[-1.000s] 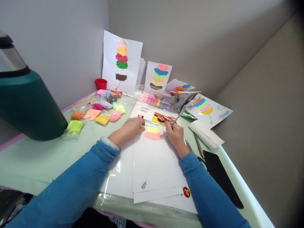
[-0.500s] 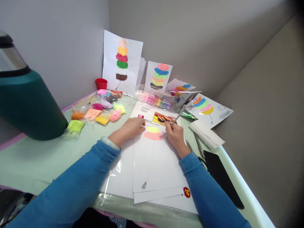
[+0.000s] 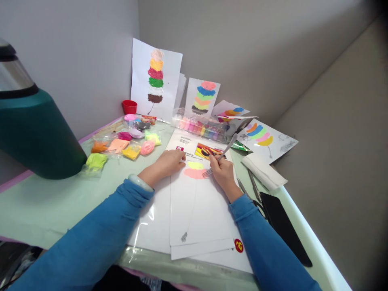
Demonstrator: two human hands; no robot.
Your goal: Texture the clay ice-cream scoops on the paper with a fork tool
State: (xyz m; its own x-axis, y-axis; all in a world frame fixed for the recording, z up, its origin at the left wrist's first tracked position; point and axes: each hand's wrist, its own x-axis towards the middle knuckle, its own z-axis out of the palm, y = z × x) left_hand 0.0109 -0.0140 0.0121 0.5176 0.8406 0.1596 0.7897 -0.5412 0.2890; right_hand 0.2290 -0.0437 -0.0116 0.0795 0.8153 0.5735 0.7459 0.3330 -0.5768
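Pink, soft-looking material forms an oval patch [image 3: 194, 174] near the centre of the frame, flat on a white sheet [image 3: 212, 214], with a yellow patch [image 3: 195, 165] directly above it. Just right of centre, the right hand [image 3: 223, 171] has its fingers closed around a metal fork [image 3: 228, 147]; the prongs point left and reach the right end of the oval patch, while the handle slants toward the upper right. Left of centre, the left hand [image 3: 170, 162] rests with bent fingers at the sheet's upper left edge; whether they pinch anything, I cannot tell. Down the sheet runs a thin line [image 3: 192, 206], ending near a grey scribble [image 3: 184, 237] at lower centre. Bagged coloured lumps [image 3: 131, 152] lie left of the hands, a teal bottle [image 3: 39, 133] stands at far left, and a banded picture [image 3: 156, 74] stands in the upper middle.
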